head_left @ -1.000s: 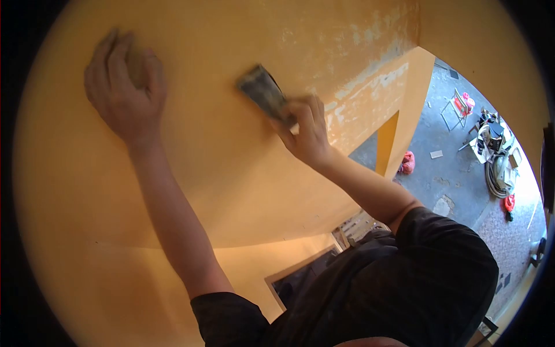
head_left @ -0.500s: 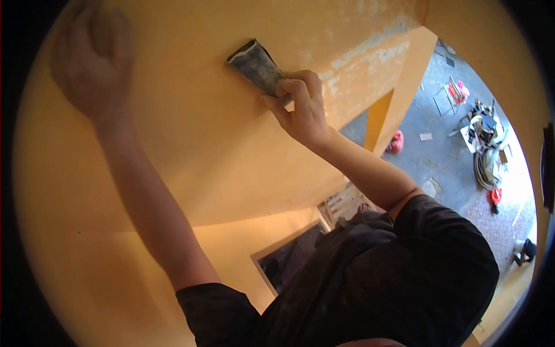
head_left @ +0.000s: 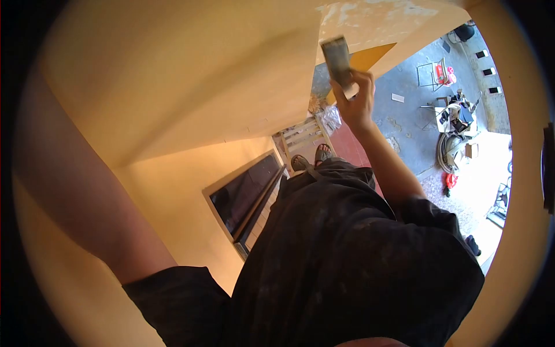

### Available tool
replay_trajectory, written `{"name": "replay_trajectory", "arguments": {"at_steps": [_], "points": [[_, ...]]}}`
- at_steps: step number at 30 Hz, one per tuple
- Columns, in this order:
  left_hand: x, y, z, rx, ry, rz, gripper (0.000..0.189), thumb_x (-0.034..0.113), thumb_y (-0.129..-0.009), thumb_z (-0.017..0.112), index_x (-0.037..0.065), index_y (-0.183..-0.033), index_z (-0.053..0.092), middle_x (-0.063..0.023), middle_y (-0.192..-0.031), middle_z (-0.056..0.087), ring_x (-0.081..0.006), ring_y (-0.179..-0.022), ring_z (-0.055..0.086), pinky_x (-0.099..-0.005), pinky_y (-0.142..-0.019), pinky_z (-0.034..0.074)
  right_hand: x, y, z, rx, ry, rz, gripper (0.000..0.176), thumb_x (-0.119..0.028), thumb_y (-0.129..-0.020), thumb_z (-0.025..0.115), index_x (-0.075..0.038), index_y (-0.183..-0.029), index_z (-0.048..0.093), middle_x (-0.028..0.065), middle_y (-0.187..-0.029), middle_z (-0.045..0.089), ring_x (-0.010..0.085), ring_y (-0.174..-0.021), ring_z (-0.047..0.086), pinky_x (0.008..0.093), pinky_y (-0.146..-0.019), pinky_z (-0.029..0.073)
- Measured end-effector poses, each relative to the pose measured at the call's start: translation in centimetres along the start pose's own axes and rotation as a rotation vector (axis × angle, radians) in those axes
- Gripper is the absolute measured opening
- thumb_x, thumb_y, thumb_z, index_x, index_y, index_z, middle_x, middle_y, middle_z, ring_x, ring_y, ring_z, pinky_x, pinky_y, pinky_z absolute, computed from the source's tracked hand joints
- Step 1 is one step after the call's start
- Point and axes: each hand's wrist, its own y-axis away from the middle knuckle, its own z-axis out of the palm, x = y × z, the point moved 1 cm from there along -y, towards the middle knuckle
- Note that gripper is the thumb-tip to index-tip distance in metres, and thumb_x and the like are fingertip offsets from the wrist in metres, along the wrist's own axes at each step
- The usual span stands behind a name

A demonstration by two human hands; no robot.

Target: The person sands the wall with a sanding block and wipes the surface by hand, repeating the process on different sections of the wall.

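My right hand (head_left: 357, 104) grips the lower end of a grey sanding block (head_left: 336, 58), thumb on one side and fingers on the other. The block's worn, smudged face shows, and it is held up beside the edge of the orange-yellow wall (head_left: 202, 87). Along the left side, my left forearm (head_left: 81, 185) reaches up past the border of the view, so the hand itself is out of sight. Pale, scraped patches (head_left: 376, 17) mark the wall surface above the block.
Below are my sandalled feet (head_left: 309, 161) by a slatted wooden frame (head_left: 300, 136). A dark framed opening (head_left: 248, 196) is in the lower wall. On the grey floor stand a folding chair (head_left: 433, 75), a cluttered table (head_left: 457, 115), a coiled hose (head_left: 444, 153) and a red bag (head_left: 450, 182).
My right hand has moved right with the sanding block, off the wall's middle to its edge. My left hand has gone out of view on the left. The view has tilted downward.
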Motion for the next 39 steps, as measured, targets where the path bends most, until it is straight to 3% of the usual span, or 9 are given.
{"name": "replay_trajectory", "arguments": {"at_steps": [6,17,19,20,28,29,31,38,39], "points": [[0.3,-1.8,1.7,0.052,0.026,0.016,0.030,0.030,-0.096,0.058,0.001,-0.105,0.056,-0.0196,-0.106,0.058,-0.0358,-0.092,0.057,-0.0485,-0.076,0.045,1.1,9.4,-4.9,-0.316,-0.018,0.150,0.035,0.000,-0.073,0.078,-0.003,-0.097,0.054,0.0166,-0.100,0.061,0.0347,-0.090,0.059,0.0417,-0.081,0.047],[1.3,-11.0,3.5,0.206,0.038,0.189,0.032,0.030,-0.096,0.057,-0.001,-0.103,0.056,-0.0200,-0.105,0.058,-0.0364,-0.090,0.057,-0.0477,-0.075,0.045,-5.7,9.6,-0.3,-0.523,-0.470,0.145,0.029,-0.012,-0.078,0.076,-0.008,-0.098,0.054,0.0107,-0.097,0.055,0.0329,-0.092,0.053,0.0410,-0.081,0.045],[2.4,-10.5,3.5,0.199,0.096,-0.006,0.029,0.026,-0.098,0.054,-0.003,-0.104,0.058,-0.0198,-0.104,0.059,-0.0371,-0.092,0.058,-0.0464,-0.078,0.047,-5.7,9.9,-0.1,-0.542,-0.491,0.127,0.030,-0.012,-0.078,0.076,-0.008,-0.098,0.054,0.0107,-0.097,0.055,0.0330,-0.092,0.053,0.0411,-0.081,0.045],[2.7,-10.2,3.4,0.192,0.073,0.008,0.029,0.026,-0.098,0.054,-0.003,-0.104,0.058,-0.0198,-0.104,0.059,-0.0371,-0.092,0.058,-0.0464,-0.078,0.047,-5.7,10.0,0.4,-0.572,-0.502,0.121,0.030,-0.011,-0.078,0.076,-0.008,-0.098,0.054,0.0107,-0.097,0.055,0.0331,-0.092,0.053,0.0412,-0.081,0.045],[4.7,-9.1,2.6,0.281,0.086,-0.261,0.025,0.013,-0.089,0.061,0.002,-0.111,0.065,-0.0148,-0.124,0.062,-0.0319,-0.121,0.056,-0.0442,-0.105,0.042,-5.8,9.4,0.8,-0.561,-0.496,0.104,0.032,-0.012,-0.078,0.076,-0.005,-0.099,0.053,0.0127,-0.095,0.055,0.0337,-0.089,0.054,0.0418,-0.079,0.047],[4.9,-9.3,2.1,0.287,0.067,-0.252,0.025,0.013,-0.089,0.061,0.002,-0.111,0.065,-0.0148,-0.124,0.062,-0.0319,-0.121,0.056,-0.0442,-0.105,0.042,-5.8,9.1,0.8,-0.556,-0.502,0.084,0.032,-0.012,-0.078,0.076,-0.005,-0.099,0.053,0.0127,-0.095,0.055,0.0337,-0.089,0.054,0.0418,-0.079,0.047],[5.6,-9.6,0.9,0.092,-0.176,-0.241,0.026,0.007,-0.090,0.061,0.002,-0.115,0.066,-0.0138,-0.127,0.062,-0.0311,-0.122,0.056,-0.0400,-0.104,0.044,-5.9,8.9,0.8,-0.562,-0.498,0.098,0.032,-0.011,-0.078,0.076,-0.005,-0.099,0.053,0.0128,-0.095,0.055,0.0337,-0.089,0.054,0.0417,-0.079,0.047],[4.1,-8.8,1.4,0.170,-0.122,-0.176,0.025,0.009,-0.092,0.060,0.002,-0.116,0.066,-0.0138,-0.128,0.061,-0.0309,-0.122,0.056,-0.0403,-0.105,0.044,-4.8,9.3,0.5,-0.495,-0.472,0.177,0.033,-0.011,-0.077,0.077,-0.005,-0.098,0.053,0.0123,-0.094,0.055,0.0327,-0.087,0.055,0.0410,-0.077,0.047],[3.0,-8.8,1.9,0.213,-0.134,-0.138,0.025,0.019,-0.090,0.065,0.008,-0.111,0.071,-0.0085,-0.120,0.067,-0.0276,-0.113,0.062,-0.0383,-0.098,0.048,-4.7,9.3,0.3,-0.485,-0.476,0.185,0.033,-0.011,-0.077,0.077,-0.005,-0.098,0.053,0.0123,-0.094,0.055,0.0327,-0.087,0.055,0.0410,-0.077,0.047]]}}
